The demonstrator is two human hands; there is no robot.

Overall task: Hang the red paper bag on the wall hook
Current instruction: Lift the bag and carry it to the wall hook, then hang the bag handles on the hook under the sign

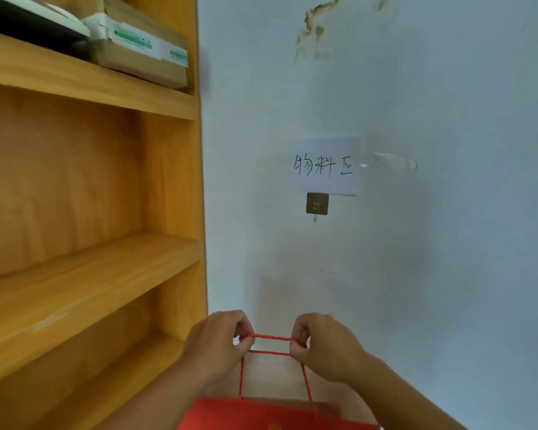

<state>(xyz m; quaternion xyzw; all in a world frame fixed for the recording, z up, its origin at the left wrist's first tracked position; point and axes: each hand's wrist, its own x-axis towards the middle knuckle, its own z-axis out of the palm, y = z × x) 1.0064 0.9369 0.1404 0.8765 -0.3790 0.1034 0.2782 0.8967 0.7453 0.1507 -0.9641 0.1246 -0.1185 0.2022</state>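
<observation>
1. The red paper bag sits at the 6 o'clock edge of the view, only its open top showing; its brown inner wall is visible behind the red front panel.
2. Two red cord handles rise from the bag's mouth and run level between the two hands, one strand just above the other.
3. The left hand, at about 7 o'clock from the cords' middle, is closed in a pinch on the left ends of the cords, thumb and fingertips pressed together.
4. The right hand, at about 4 o'clock from that same middle, is closed in the same way on the right ends, so the cords are stretched taut between both hands.
5. The wall hook, a small square metallic plate with a thin hook at its lower edge, is fixed to the wall at 12 o'clock from the hands, well apart from the cords; nothing hangs on it.
6. A white paper label with handwritten black characters is stuck directly above the hook, its bottom edge touching the plate's top.
7. The pale wall shows a brownish stain toward 12 o'clock.
8. A wooden shelf unit fills the 9 o'clock side; a cardboard box with a white and green label lies on an upper shelf at 11 o'clock.
</observation>
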